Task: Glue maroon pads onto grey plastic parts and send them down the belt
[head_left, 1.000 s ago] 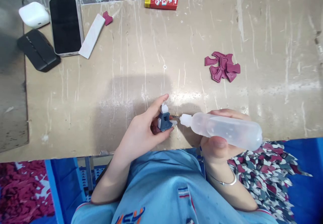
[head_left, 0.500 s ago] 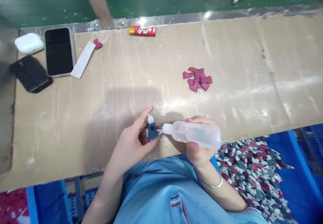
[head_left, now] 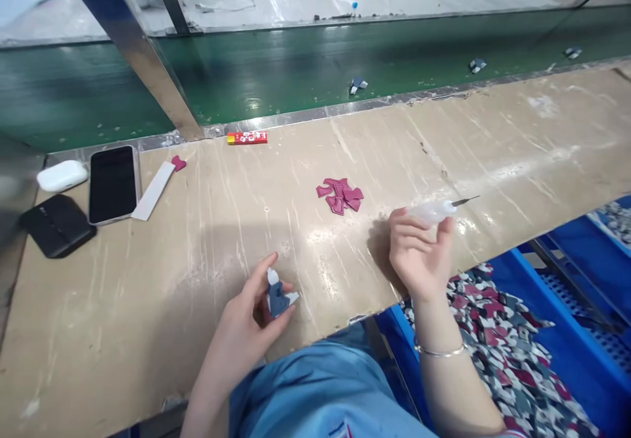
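Note:
My left hand [head_left: 246,306] is closed on a small dark blue and white moulded piece [head_left: 277,298], held a little above the near part of the table between thumb and fingers. A pale rounded tip sticks up from the piece and a light wedge points right. To the right, my right hand [head_left: 419,250] grips a translucent squeeze bottle [head_left: 428,212] between thumb and curled fingers. The bottle lies nearly level, its thin dark nozzle aimed right, away from the piece. A small pile of maroon pieces [head_left: 340,194] lies on the table between the hands, farther back.
Behind the cardboard-covered table [head_left: 197,194] runs a green belt [head_left: 276,70] carrying a few small pieces. At left lie a phone [head_left: 114,185], a white case [head_left: 62,175], a black box [head_left: 58,225] and a white strip [head_left: 154,191]. A blue bin [head_left: 557,319] holds many mixed pieces.
My right hand has carried the bottle right, away from the piece, and its nozzle now points right instead of left. My left hand still holds the piece. The view has tilted up.

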`<action>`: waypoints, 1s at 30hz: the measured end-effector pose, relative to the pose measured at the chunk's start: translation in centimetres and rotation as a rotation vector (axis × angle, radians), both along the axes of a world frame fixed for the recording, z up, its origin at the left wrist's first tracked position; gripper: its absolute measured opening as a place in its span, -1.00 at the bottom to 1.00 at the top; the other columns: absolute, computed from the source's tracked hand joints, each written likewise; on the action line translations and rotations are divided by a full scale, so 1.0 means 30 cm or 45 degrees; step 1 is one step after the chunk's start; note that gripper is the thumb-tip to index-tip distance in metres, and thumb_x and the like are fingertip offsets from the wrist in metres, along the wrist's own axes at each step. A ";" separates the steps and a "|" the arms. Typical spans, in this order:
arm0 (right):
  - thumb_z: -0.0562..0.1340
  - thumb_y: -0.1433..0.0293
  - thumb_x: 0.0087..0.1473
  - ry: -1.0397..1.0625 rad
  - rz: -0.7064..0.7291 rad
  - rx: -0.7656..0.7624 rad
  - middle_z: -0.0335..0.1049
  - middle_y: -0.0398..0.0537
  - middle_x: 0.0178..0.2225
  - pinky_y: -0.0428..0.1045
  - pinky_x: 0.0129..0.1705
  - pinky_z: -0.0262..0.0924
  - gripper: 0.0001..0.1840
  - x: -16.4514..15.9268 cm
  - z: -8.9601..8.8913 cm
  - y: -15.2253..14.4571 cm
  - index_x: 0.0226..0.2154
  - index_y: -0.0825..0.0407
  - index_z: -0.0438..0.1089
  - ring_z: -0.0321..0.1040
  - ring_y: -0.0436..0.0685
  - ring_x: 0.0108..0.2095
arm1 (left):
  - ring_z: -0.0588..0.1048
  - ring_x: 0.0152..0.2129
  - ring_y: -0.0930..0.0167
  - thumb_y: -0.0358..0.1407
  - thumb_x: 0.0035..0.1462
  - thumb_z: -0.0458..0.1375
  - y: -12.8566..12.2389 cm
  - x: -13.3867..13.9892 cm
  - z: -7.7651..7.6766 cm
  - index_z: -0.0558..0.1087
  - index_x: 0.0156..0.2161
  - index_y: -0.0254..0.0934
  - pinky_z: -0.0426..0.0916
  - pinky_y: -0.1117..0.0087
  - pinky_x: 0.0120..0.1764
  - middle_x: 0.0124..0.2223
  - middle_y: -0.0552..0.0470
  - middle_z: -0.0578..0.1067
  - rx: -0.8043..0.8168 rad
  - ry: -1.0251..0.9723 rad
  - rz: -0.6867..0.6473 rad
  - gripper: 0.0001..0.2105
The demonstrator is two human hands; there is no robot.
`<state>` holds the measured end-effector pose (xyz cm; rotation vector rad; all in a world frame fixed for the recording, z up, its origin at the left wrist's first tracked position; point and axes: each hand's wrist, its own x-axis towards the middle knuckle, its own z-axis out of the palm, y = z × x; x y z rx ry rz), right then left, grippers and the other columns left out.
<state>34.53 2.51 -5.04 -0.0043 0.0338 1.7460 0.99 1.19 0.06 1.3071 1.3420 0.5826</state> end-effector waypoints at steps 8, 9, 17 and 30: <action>0.37 0.02 0.28 -2.545 -0.384 0.093 0.49 -0.01 -0.23 0.10 -0.23 0.39 -0.61 -0.163 0.168 0.105 -0.02 -0.07 0.54 0.44 0.20 -0.26 | 0.61 -0.30 0.39 -0.16 0.24 0.27 0.007 -0.004 0.002 0.33 0.42 -0.16 0.48 0.36 -0.18 -0.09 0.04 0.70 0.007 -0.014 -0.027 -0.34; 0.37 0.11 0.29 -2.870 -0.446 0.169 0.51 0.05 -0.17 0.12 -0.17 0.37 -0.65 -0.160 0.170 0.146 0.02 -0.04 0.55 0.46 0.25 -0.18 | 0.62 -0.29 0.38 -0.16 0.24 0.26 0.006 -0.005 0.001 0.32 0.42 -0.16 0.48 0.35 -0.18 -0.09 0.03 0.71 0.016 -0.009 -0.032 -0.34; 0.27 0.39 0.38 -3.702 -0.375 0.628 0.60 0.06 -0.27 0.07 -0.38 0.26 -0.77 -0.071 0.127 0.279 -0.26 -0.01 0.67 0.49 0.20 -0.37 | 0.63 -0.29 0.36 -0.16 0.29 0.27 0.007 -0.016 -0.024 0.30 0.44 -0.15 0.51 0.36 -0.19 -0.08 -0.01 0.71 0.055 -0.010 -0.087 -0.35; 0.24 0.51 0.48 -2.418 -0.528 1.388 0.71 0.06 -0.11 -0.04 -0.05 0.69 -0.80 -0.402 0.159 -0.042 -0.06 0.10 0.61 0.71 0.11 -0.10 | 0.45 -0.46 0.47 -0.35 0.07 0.25 0.031 -0.001 0.016 0.28 0.50 -0.26 0.40 0.48 -0.31 -0.36 0.21 0.46 -0.029 -0.144 -0.114 -0.16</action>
